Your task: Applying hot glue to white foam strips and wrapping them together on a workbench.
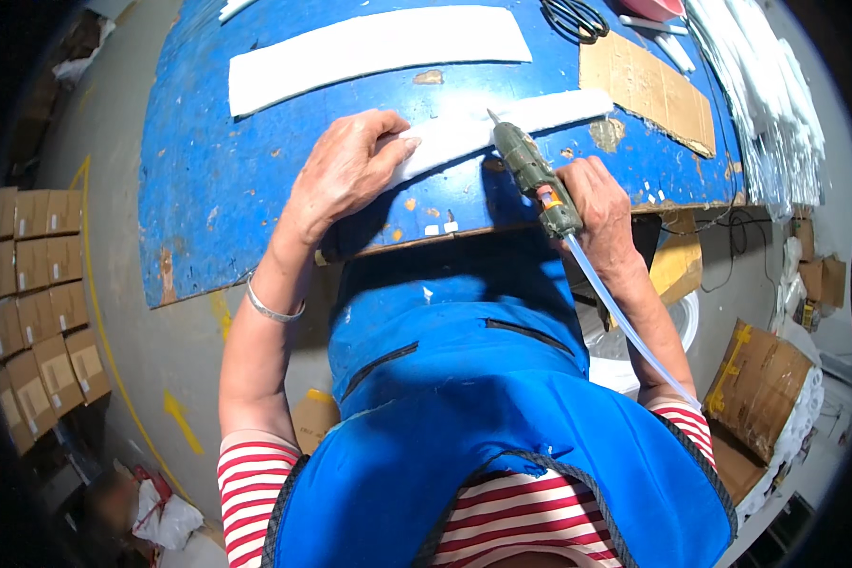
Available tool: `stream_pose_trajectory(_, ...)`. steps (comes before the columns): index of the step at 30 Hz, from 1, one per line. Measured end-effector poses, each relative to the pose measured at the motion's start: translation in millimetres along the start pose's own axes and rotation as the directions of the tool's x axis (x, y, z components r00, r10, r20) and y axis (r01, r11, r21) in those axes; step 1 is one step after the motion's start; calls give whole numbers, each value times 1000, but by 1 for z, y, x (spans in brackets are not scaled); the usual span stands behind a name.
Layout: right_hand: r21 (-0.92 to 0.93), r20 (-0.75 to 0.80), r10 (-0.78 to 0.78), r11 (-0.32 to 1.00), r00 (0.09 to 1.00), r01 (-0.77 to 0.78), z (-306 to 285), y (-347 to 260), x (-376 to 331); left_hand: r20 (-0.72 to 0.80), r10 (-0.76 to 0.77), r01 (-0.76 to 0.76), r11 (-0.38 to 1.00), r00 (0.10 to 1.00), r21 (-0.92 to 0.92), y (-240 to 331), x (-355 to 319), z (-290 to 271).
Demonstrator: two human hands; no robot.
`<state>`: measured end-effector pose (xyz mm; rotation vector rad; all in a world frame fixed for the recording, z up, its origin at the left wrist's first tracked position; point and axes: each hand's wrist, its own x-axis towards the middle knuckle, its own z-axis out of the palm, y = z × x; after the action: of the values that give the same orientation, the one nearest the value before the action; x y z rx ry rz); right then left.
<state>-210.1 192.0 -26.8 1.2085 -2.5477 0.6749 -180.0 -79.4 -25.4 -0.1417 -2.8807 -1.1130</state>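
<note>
My right hand (pixel 592 204) is wrapped round a dark green hot glue gun (pixel 530 170), its nozzle tip pointing up and left over a narrow white padded strip (pixel 454 137). A long translucent glue stick (pixel 625 317) trails from the gun's back end past my right forearm. The fingers of my left hand (pixel 355 166) pinch the left end of that strip, which lies slantwise on the blue table (pixel 194 204). Whether the nozzle touches the strip I cannot tell. Farther back lies a wider flat white padded sheet (pixel 379 52).
A piece of cardboard (pixel 644 90) and black-handled scissors (pixel 575 17) lie at the far right of the table. White tubes in plastic (pixel 762 95) hang over its right edge. Brown cartons (pixel 33 275) stand stacked at left; a large carton (pixel 757 388) sits at lower right.
</note>
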Motion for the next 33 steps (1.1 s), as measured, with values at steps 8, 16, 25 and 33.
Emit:
stream_pose_trajectory(8, 3, 0, -14, 1000, 1000, 14, 0, -2, 3, -37, -4, 6, 999, 999, 52, -6, -22, -10)
stream_pose_trajectory(16, 6, 2, -21, 1000, 1000, 21, 1, -6, 7, -45, -112, 114, 993, 993, 33, -4, -39, -23)
stream_pose_trajectory(25, -3, 4, -41, 999, 999, 41, 5, -6, 8, -84, -173, 170, 985, 981, -37, -6, -55, -28)
stream_pose_trajectory(33, 12, 31, -53, 999, 998, 53, 7, -10, 11, -70, -179, 176, 984, 981, -41, -11, -62, -32)
